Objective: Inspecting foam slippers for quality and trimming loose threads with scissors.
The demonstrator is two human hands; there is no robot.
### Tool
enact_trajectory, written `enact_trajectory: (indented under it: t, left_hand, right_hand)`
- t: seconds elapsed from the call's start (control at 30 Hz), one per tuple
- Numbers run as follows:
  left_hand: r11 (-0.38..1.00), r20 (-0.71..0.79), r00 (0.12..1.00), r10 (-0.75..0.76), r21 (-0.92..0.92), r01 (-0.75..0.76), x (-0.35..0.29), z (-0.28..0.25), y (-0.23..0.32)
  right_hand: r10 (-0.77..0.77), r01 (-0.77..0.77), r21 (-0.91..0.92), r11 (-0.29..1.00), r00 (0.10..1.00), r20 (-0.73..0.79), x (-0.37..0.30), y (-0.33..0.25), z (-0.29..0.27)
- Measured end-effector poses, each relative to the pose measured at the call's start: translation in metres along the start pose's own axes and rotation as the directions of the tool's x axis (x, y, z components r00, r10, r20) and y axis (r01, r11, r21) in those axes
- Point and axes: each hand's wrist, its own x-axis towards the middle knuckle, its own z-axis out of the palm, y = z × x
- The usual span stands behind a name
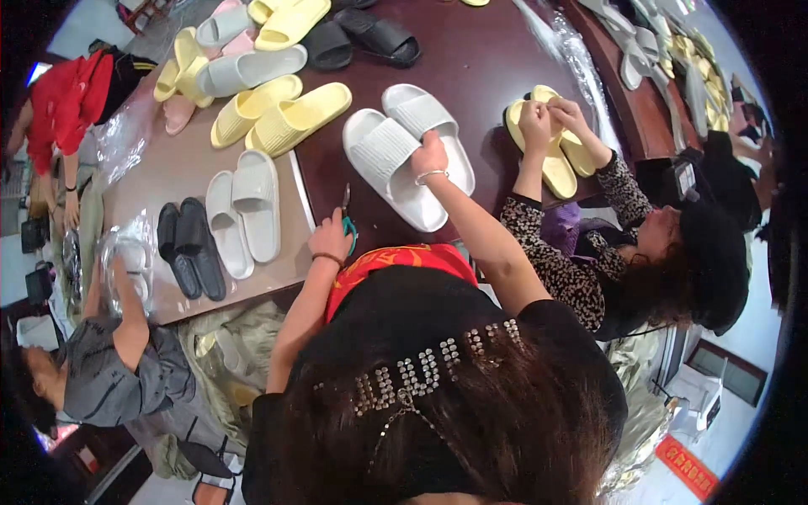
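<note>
A pair of light grey slippers lies on the dark table before me, the left slipper slightly nearer than the right slipper. My right hand is closed at the inner edge of the left slipper's strap, between the two; its fingertips are partly hidden. My left hand grips teal-handled scissors at the table's near edge, blades pointing away from me. To the left, another light grey pair and a black pair rest on the lighter board.
Yellow slippers and several grey and black ones crowd the far left. On the right, a co-worker's hands meet above a yellow pair. At left, another person handles slippers in clear plastic. A person in red stands beyond.
</note>
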Motion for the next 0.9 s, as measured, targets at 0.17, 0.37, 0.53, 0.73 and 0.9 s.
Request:
enact_trajectory:
  t: [0.17,0.37,0.53,0.73,0.9]
  left_hand:
    - [0.995,0.074,0.997,0.013,0.095,-0.02,0.008,-0.009,0.007]
    - [0.985,0.09,0.995,0.04,0.166,-0.055,0.005,-0.009,0.0]
    - [0.986,0.198,0.98,-0.002,0.163,-0.031,-0.002,-0.017,0.004]
    - [0.991,0.168,0.985,0.023,0.129,-0.045,0.0,-0.007,0.0]
    - [0.999,0.105,0.993,0.05,0.014,-0.052,0.002,-0.017,0.007]
  right_hand:
    - [0.008,-0.007,-0.008,1.0,1.0,0.016,0.007,0.044,0.025]
    - [-0.028,0.028,-0.009,1.0,0.996,0.087,0.008,0.047,0.023]
    - [-0.153,0.261,-0.475,0.84,0.955,0.255,0.006,0.022,-0.002]
    - [-0.003,0.177,-0.52,0.835,0.948,0.319,0.02,0.019,-0.001]
    - [-0.029,0.178,-0.483,0.857,0.954,0.298,0.017,0.022,0.002]
